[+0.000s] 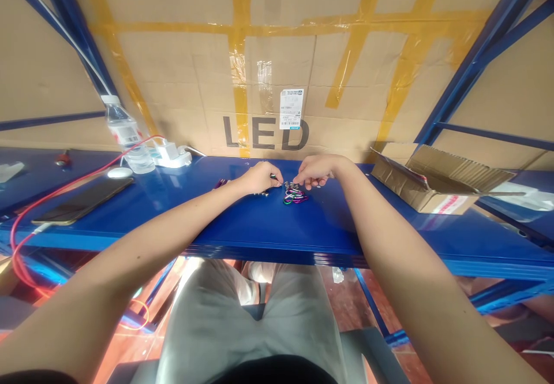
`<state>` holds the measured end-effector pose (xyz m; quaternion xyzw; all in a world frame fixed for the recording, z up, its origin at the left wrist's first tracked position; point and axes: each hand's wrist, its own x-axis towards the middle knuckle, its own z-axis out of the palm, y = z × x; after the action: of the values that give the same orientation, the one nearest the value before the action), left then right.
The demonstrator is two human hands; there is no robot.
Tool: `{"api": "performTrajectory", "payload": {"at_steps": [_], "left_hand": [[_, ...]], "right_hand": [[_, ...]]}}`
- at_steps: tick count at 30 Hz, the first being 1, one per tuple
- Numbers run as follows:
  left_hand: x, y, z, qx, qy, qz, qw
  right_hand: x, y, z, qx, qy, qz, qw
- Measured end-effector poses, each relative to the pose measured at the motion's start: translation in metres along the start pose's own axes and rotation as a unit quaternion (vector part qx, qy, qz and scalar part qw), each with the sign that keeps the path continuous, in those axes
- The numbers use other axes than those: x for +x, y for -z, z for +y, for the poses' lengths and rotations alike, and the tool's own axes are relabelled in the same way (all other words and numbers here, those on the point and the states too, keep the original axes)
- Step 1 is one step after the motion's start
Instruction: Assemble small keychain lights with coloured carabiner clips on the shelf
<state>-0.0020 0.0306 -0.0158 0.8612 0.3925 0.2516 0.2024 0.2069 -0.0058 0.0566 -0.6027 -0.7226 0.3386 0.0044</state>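
My left hand is closed in a pinch over the blue shelf top. A small dark piece shows at its fingertips, too small to name. To its right, thumb and forefinger of my right hand are pinched together at a cluster of small silver metal parts; what they hold, if anything, is hidden. Just below these lies a little heap of coloured carabiners, green, pink, purple and silver. More small metal bits lie under my left hand, and purple pieces show partly behind my left wrist.
On the left stand a water bottle and a white power strip, with a phone and a red cable nearer. An open cardboard box sits at the right. A large taped cardboard sheet rises behind the shelf.
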Motion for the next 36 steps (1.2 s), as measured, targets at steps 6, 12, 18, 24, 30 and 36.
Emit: {"api": "performTrajectory", "payload": {"at_steps": [6, 12, 18, 24, 30, 36], "left_hand": [[-0.001, 0.004, 0.01, -0.038, -0.016, 0.041, 0.998], [-0.012, 0.052, -0.006, -0.18, 0.133, 0.1, 0.97], [-0.032, 0.081, -0.029, -0.174, 0.118, 0.051, 0.976], [-0.032, 0.082, -0.023, -0.058, 0.12, 0.036, 0.99], [-0.031, 0.083, -0.026, 0.014, 0.141, 0.029, 0.989], [-0.035, 0.084, -0.02, 0.073, 0.163, -0.042, 0.983]], "right_hand": [[0.0, 0.001, 0.001, -0.002, -0.002, 0.008, 1.0], [0.009, 0.001, 0.006, 0.014, 0.002, 0.021, 1.0], [0.003, -0.003, 0.001, 0.041, 0.018, 0.017, 0.999], [0.0, -0.005, -0.002, 0.047, 0.015, 0.017, 0.999], [-0.003, -0.007, -0.005, 0.035, 0.013, 0.026, 0.999], [-0.008, -0.007, -0.01, 0.006, 0.003, 0.025, 1.0]]}}
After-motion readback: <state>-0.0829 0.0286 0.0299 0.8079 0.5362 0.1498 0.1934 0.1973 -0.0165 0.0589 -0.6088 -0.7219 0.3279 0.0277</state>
